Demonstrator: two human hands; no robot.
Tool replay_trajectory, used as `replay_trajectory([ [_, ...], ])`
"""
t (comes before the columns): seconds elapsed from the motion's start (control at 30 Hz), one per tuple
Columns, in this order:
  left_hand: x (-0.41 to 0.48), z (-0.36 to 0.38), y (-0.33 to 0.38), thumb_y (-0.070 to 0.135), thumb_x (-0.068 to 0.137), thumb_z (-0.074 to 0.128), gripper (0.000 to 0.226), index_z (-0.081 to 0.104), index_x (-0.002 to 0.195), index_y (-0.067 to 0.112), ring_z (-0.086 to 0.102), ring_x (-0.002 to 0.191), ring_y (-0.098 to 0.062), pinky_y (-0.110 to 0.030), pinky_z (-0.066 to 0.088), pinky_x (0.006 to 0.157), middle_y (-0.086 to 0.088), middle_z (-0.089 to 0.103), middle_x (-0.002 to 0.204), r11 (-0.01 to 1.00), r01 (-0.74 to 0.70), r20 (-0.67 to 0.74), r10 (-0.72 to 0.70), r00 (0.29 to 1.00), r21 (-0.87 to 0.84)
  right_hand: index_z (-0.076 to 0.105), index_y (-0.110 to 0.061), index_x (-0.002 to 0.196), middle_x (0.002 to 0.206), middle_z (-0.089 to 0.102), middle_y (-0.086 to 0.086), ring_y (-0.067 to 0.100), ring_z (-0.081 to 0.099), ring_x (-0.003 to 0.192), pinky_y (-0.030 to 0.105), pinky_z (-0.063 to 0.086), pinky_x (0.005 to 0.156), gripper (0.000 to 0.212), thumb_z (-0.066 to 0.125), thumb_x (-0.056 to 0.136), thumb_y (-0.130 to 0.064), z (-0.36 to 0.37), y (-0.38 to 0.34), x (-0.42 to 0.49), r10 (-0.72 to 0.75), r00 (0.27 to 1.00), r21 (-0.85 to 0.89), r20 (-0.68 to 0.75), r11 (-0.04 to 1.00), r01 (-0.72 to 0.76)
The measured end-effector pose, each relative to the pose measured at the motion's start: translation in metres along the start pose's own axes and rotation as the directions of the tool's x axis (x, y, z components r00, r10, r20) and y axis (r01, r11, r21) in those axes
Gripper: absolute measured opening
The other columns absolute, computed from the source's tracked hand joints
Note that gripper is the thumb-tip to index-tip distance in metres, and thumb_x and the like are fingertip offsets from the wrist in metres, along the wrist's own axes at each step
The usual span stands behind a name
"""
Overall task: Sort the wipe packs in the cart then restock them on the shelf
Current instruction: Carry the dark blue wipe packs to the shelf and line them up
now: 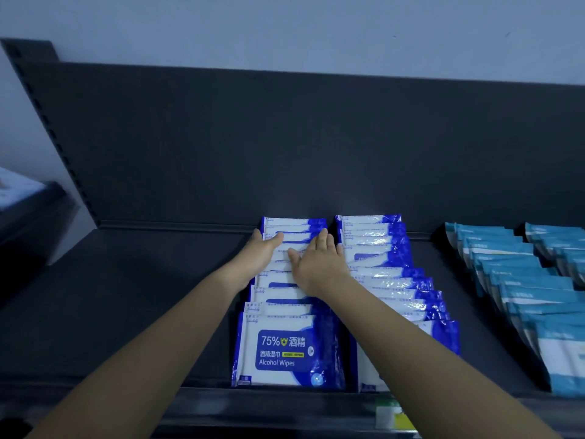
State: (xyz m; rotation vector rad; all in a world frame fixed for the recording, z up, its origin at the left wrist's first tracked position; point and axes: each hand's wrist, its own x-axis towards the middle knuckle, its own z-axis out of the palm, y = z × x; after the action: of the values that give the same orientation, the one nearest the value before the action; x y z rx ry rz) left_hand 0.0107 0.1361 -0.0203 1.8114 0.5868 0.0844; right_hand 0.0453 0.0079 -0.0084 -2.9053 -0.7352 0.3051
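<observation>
Two rows of blue-and-white alcohol wipe packs stand on the dark shelf (142, 296). The left row (286, 346) runs from the shelf's front lip to the back panel. My left hand (261, 251) lies along that row's left side, thumb over the pack tops. My right hand (318, 264) rests flat on top of the same row near its back, fingers straight. The second blue row (399, 280) stands just to the right, partly hidden by my right forearm.
Two rows of light teal wipe packs (519, 280) stand further right on the shelf. The dark back panel (285, 147) rises behind all rows. A yellow-green price tag (394, 413) sits on the front rail. Bare shelf lies left of the blue rows.
</observation>
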Motion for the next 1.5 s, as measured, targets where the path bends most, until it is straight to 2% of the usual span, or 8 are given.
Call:
replay_trajectory([
  [0.17, -0.018, 0.006, 0.007, 0.053, 0.096, 0.036, 0.068, 0.019, 0.150, 0.016, 0.010, 0.145, -0.024, -0.040, 0.013, 0.117, -0.004, 0.011, 0.159, 0.732, -0.155, -0.048, 0.249, 0.967, 0.663, 0.015, -0.007, 0.151, 0.158, 0.014, 0.014, 0.030, 0.010, 0.146, 0.048, 0.004, 0.118, 0.061, 0.011, 0.101, -0.042, -0.010, 0.017, -0.003, -0.049, 0.996, -0.136, -0.072, 0.990, 0.039],
  [0.37, -0.040, 0.040, 0.041, 0.043, 0.098, 0.038, 0.049, 0.043, 0.135, 0.011, 0.035, 0.132, -0.022, -0.035, 0.027, 0.109, -0.004, 0.044, 0.142, 0.458, -0.381, 0.140, 0.477, 0.868, 0.803, 0.029, -0.017, 0.145, 0.152, 0.026, 0.013, 0.031, 0.024, 0.140, 0.048, 0.024, 0.113, 0.048, 0.019, 0.102, -0.035, -0.038, 0.081, -0.016, -0.003, 1.000, -0.123, -0.024, 0.992, 0.000],
  [0.53, -0.049, 0.081, 0.050, 0.037, 0.094, 0.049, 0.035, 0.058, 0.125, 0.024, 0.053, 0.114, -0.021, -0.035, 0.043, 0.095, -0.001, 0.056, 0.122, 0.496, -0.554, 0.390, 0.401, 0.829, 0.668, 0.021, -0.013, 0.149, 0.156, 0.015, 0.010, 0.032, 0.017, 0.143, 0.043, 0.023, 0.114, 0.048, 0.019, 0.104, -0.029, -0.034, 0.124, -0.030, -0.011, 0.998, 0.079, 0.061, 0.997, 0.006],
  [0.77, -0.044, 0.101, 0.058, 0.036, 0.095, 0.049, 0.037, 0.057, 0.127, 0.020, 0.047, 0.119, -0.019, -0.031, 0.038, 0.099, -0.002, 0.053, 0.124, 0.520, -0.533, 0.330, 0.435, 0.838, 0.667, 0.057, -0.013, 0.106, 0.117, 0.060, 0.008, 0.027, 0.052, 0.109, 0.037, 0.040, 0.094, 0.043, 0.024, 0.102, -0.039, -0.041, 0.156, -0.032, -0.102, 0.995, 0.026, -0.013, 0.994, 0.102],
  [0.97, -0.039, 0.116, 0.058, 0.045, 0.102, 0.020, 0.058, 0.003, 0.152, 0.022, -0.006, 0.147, -0.012, -0.034, -0.001, 0.118, 0.003, -0.007, 0.160, 0.332, -0.474, 0.456, 0.138, 0.879, 0.815, 0.010, -0.006, 0.152, 0.160, 0.003, 0.009, 0.017, 0.001, 0.148, 0.036, 0.008, 0.119, 0.058, 0.019, 0.104, -0.037, -0.037, 0.170, -0.024, -0.193, 0.979, 0.089, 0.066, 0.978, 0.186],
  [1.1, -0.034, 0.123, 0.068, 0.042, 0.101, 0.028, 0.055, 0.020, 0.150, 0.019, 0.013, 0.144, -0.017, -0.034, 0.006, 0.116, 0.002, 0.018, 0.158, 0.350, -0.435, 0.361, 0.258, 0.896, 0.830, 0.047, -0.007, 0.131, 0.140, 0.046, 0.012, 0.027, 0.036, 0.135, 0.035, 0.031, 0.107, 0.044, 0.024, 0.104, -0.034, -0.035, 0.177, -0.015, -0.186, 0.977, 0.199, -0.100, 0.959, 0.203],
  [1.27, -0.007, 0.135, 0.078, 0.049, 0.099, 0.027, 0.066, 0.010, 0.152, 0.013, 0.007, 0.147, -0.016, -0.034, 0.007, 0.118, -0.003, 0.005, 0.160, 0.392, -0.364, 0.244, 0.322, 0.915, 0.845, 0.014, -0.008, 0.151, 0.160, 0.006, 0.009, 0.019, 0.002, 0.148, 0.035, 0.008, 0.119, 0.058, 0.026, 0.103, -0.038, -0.038, 0.179, 0.019, -0.209, 0.971, 0.176, -0.118, 0.958, 0.227],
  [1.5, 0.010, 0.142, 0.071, 0.047, 0.098, 0.032, 0.059, 0.024, 0.149, 0.017, 0.019, 0.143, -0.016, -0.032, 0.012, 0.116, 0.000, 0.023, 0.156, 0.415, -0.364, 0.270, 0.268, 0.925, 0.834, 0.025, -0.011, 0.149, 0.156, 0.025, 0.007, 0.017, 0.017, 0.145, 0.028, 0.014, 0.115, 0.056, 0.024, 0.102, -0.042, -0.024, 0.185, 0.033, -0.232, 0.972, 0.240, -0.019, 0.943, 0.230],
])
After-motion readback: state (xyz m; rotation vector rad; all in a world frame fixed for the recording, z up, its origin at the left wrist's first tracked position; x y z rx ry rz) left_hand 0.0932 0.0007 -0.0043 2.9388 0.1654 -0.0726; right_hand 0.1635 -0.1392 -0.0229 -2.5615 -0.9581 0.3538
